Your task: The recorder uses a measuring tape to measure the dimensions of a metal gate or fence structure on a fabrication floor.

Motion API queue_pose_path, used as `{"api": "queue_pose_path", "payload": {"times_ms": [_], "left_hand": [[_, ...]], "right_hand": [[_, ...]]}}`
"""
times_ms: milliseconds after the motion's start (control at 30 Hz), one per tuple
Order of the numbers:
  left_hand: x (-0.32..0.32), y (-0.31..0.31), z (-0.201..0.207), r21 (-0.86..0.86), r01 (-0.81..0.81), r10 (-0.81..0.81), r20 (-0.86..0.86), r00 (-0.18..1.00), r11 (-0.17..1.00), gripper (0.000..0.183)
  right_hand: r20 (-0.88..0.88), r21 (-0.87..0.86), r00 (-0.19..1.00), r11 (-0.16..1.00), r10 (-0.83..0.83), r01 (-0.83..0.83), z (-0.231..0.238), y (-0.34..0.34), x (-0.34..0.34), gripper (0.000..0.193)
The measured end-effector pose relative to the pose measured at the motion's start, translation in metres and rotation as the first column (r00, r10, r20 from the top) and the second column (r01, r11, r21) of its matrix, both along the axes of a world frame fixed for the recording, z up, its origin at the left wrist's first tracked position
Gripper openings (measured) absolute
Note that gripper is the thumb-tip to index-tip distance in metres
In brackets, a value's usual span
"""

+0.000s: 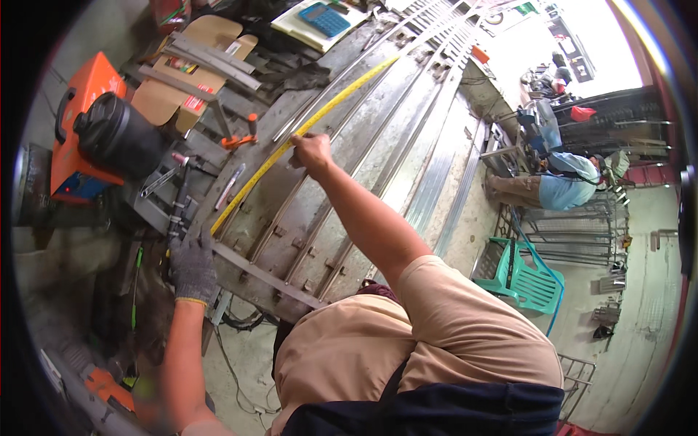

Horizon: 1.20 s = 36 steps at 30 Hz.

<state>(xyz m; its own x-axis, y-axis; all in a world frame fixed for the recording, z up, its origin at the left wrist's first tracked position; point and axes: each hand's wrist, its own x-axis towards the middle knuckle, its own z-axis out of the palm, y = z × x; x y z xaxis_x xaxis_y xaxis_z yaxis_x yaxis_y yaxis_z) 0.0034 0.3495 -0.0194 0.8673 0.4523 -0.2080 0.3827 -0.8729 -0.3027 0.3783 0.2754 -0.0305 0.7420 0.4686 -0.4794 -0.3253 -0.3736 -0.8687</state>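
Observation:
A yellow tape measure blade (320, 110) stretches from the near left edge of the metal workbench (240, 270) toward its far end. My bare right hand (313, 154) is closed, its thumb and fingers pinching the blade partway along. In a grey knitted glove, my left hand (193, 270) is at the bench's near left corner, beside the near end of the blade. Its fingers look curled, and what they hold is hidden. Several long metal bars (342, 178) lie lengthwise under and right of the tape. Left of the blade is a slim pen-like marker (230, 186).
An orange-handled clamp (240, 134), a black jug (120, 136) and an orange machine (87, 120) stand left. Cardboard (163, 102) and a blue calculator (324, 19) lie farther back. A green plastic chair (527, 276) is right; a co-worker (563, 178) bends over beyond it.

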Motion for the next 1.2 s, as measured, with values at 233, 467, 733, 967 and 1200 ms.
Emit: {"api": "queue_pose_path", "payload": {"times_ms": [233, 467, 733, 967, 1200], "left_hand": [[-0.002, 0.003, -0.004, -0.103, -0.027, 0.038, 0.104, 0.994, 0.994, 0.050], [0.003, 0.004, 0.031, -0.119, -0.003, -0.004, -0.059, 0.998, 0.993, 0.063], [0.000, 0.013, 0.010, -0.165, -0.027, 0.029, 0.012, 1.000, 0.986, 0.062], [-0.010, 0.001, -0.025, -0.021, -0.034, 0.037, 0.127, 0.991, 0.999, 0.057], [-0.004, -0.003, -0.033, 0.062, -0.011, -0.002, 0.205, 0.979, 0.998, 0.029]], "right_hand": [[0.019, -0.090, 0.993, 0.989, 0.115, -0.113, -0.013, 0.000, 0.005, 0.027], [0.036, -0.001, 0.997, 0.998, 0.063, -0.063, -0.007, 0.006, -0.003, 0.024], [0.052, -0.056, 0.997, 0.997, 0.054, -0.051, -0.005, 0.008, -0.007, 0.025], [-0.061, 0.025, 0.991, 0.993, 0.116, -0.114, 0.012, -0.010, 0.005, 0.038], [0.698, -0.642, 0.610, 0.705, 0.376, 0.301, -0.017, -0.120, 0.241, 0.063]]}}
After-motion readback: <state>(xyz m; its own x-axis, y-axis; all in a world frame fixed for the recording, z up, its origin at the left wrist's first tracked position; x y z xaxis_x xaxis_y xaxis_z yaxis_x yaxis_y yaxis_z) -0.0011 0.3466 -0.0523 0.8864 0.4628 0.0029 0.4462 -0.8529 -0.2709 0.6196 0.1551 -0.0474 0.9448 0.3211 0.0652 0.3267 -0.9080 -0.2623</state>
